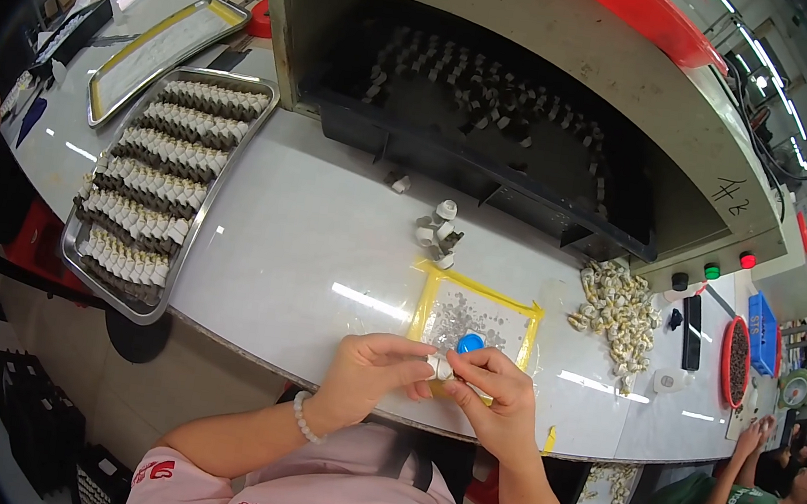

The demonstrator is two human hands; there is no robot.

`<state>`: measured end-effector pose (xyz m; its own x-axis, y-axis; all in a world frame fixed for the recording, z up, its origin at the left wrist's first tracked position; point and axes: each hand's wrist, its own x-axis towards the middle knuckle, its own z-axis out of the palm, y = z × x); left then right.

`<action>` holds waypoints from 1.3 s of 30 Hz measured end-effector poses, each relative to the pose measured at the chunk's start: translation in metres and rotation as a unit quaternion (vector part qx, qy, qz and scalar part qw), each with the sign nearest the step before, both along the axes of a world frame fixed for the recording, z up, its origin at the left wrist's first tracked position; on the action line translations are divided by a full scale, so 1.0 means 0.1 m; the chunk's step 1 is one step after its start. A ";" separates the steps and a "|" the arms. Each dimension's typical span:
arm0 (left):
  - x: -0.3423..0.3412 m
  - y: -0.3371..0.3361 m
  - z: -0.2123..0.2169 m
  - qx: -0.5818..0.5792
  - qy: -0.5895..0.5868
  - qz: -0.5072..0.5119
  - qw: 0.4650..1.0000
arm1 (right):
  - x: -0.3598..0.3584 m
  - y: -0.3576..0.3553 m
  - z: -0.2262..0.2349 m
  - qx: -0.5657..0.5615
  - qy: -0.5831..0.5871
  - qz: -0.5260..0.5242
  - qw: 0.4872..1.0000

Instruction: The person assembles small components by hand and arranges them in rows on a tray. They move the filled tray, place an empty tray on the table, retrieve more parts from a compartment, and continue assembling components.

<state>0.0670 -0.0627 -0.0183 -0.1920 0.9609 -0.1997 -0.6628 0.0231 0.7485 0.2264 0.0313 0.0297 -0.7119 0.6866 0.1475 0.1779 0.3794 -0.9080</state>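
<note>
Fingertip work on one small white cylindrical part (441, 366) is the step in hand: the left hand (371, 366) and the right hand (495, 392) meet at the near edge of the white worktop (304, 240), both pinched narrow on that single piece, just in front of a yellow-taped square patch (477, 313) with a small blue round cap (470, 343) on it. Whether the part is being fitted, peeled or checked cannot be told — it is too small. Judging from this, the next move calls for a fine, steady pinch and a place to set the piece down.

A loose cluster of similar white parts (438, 232) lies further back, and a heap of pale pieces (615, 314) sits to the right. A metal tray of rowed parts (162, 177) stands well to the left; a dark-mouthed machine (500, 123) fills the back. Another person's hands (754, 436) work at the far right, well apart. Nothing blocks the hands.
</note>
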 end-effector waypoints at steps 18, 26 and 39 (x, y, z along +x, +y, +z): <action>-0.65 -0.28 0.20 -0.006 0.110 0.075 0.991 | 0.68 0.90 -0.01 0.303 -0.186 -0.181 0.917; -2.21 -1.28 0.49 -0.093 0.581 0.444 0.676 | 0.80 0.94 -0.13 0.231 -0.269 -0.193 0.915; -3.21 -2.22 -0.07 -0.201 0.636 0.458 0.587 | 0.94 0.84 -0.04 0.202 -0.229 -0.107 0.946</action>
<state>-0.2544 -0.2843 -0.0248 -0.8314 0.2615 0.4902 0.5548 0.4382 0.7072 0.3203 0.1155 0.0261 -0.6153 0.7759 0.1388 0.6295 0.5897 -0.5060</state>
